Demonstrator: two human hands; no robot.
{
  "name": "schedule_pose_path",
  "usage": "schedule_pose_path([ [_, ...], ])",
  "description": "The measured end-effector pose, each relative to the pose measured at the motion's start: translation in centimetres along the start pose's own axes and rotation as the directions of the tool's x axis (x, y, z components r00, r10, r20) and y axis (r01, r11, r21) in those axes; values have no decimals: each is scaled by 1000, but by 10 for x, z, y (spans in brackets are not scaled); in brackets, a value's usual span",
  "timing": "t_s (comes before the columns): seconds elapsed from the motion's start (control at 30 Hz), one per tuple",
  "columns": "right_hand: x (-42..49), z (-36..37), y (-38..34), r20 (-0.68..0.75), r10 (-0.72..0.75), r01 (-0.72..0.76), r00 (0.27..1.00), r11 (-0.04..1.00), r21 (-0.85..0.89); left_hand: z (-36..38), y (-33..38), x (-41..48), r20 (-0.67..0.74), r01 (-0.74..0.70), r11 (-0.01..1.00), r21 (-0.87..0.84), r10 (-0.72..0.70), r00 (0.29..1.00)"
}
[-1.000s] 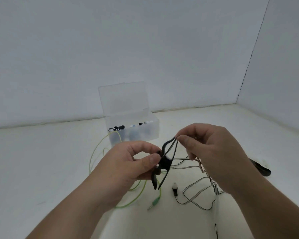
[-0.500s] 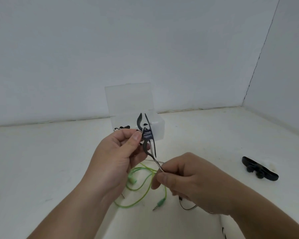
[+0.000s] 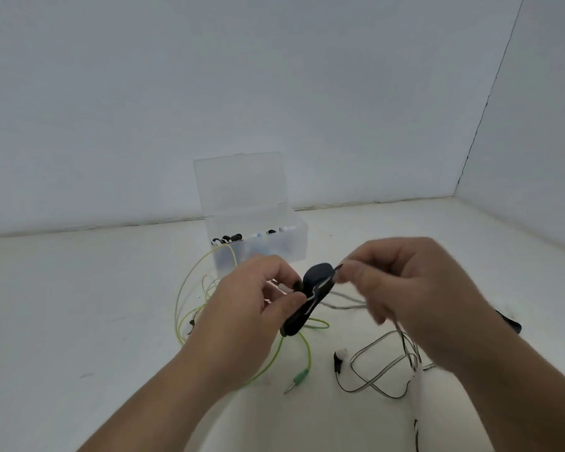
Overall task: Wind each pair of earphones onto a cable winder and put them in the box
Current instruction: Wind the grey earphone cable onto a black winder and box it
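Winding step in progress. Left hand (image 3: 242,308) is gripping the black cable winder (image 3: 310,288) between thumb and curled fingers, holding it tilted above the middle of the worktop (image 3: 79,321). Right hand (image 3: 405,288) is pinching the grey earphone cable (image 3: 380,373) at the winder's upper end. The fingers are blurred, so whether the cable is sitting in a slot cannot be told. Remaining cable is trailing in loose loops toward the near right of the worktop, with one earbud (image 3: 340,357) lying among them. Green earphones (image 3: 310,355) are lying unwound under the left hand, their loops reaching the clear box (image 3: 294,246). The box is standing lid-up toward the far edge, with dark and white items showing inside. Second black winder (image 3: 512,326) is showing partly behind the right wrist.

Risks, as judged:
- Grey loops are crossing one another close to the green cable, so drawing in slack could be tightening a knot or dragging the green set along.
- Loose tension at the pinch could be letting turns slip off the winder.
- Earbud could be catching under the right forearm.
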State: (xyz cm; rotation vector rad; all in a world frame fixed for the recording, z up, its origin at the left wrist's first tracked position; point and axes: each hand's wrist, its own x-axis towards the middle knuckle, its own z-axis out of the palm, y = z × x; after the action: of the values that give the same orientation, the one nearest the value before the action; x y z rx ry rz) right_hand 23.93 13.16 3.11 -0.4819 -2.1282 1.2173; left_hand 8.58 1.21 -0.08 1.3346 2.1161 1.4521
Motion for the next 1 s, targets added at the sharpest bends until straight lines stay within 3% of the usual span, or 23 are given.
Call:
schedule_pose_path([
  [0.1, 4, -7, 6, -243, -30, 15, 970, 998, -63, -3, -1, 1, 104, 66, 991, -115, -54, 993],
  [0.23, 7, -6, 11, -269, 28, -47, 963, 997, -65, -5, 3, -1, 305, 144, 901, -409, -14, 952],
  [0.3, 7, -3, 14, -184, 90, -110, 979, 989, -102, -4, 4, -1, 302, 158, 815, -558, 22, 953],
  [0.4, 6, 6, 19, 90, 208, -180, 974, 951, -252, -4, 4, 3, 166, 140, 679, -721, -27, 986],
  [0.5, 3, 18, 20, 332, 251, -145, 909, 939, -313, -7, 2, 8, 44, 103, 626, -773, -110, 993],
  [0.6, 0, 27, 16, 439, 207, -86, 874, 956, -280, -6, -3, 11, 12, 96, 571, -816, -149, 989],
  [0.7, -1, 26, 10, 498, 130, -1, 857, 968, -251, -2, -3, 9, 4, 95, 617, -781, -147, 989],
  [0.83, -3, 19, 3, 470, 70, -3, 880, 990, -142, -2, -2, 8, -73, 90, 783, -616, -171, 983],
  [0.93, -5, 16, 0, 415, 21, 6, 910, 998, -64, -2, -6, 6, -119, 41, 953, -302, -80, 990],
  [1.0, -4, 11, 0, 312, -3, 13, 950, 999, -30, 0, -5, 2, -87, -15, 997, -75, 9, 996],
])
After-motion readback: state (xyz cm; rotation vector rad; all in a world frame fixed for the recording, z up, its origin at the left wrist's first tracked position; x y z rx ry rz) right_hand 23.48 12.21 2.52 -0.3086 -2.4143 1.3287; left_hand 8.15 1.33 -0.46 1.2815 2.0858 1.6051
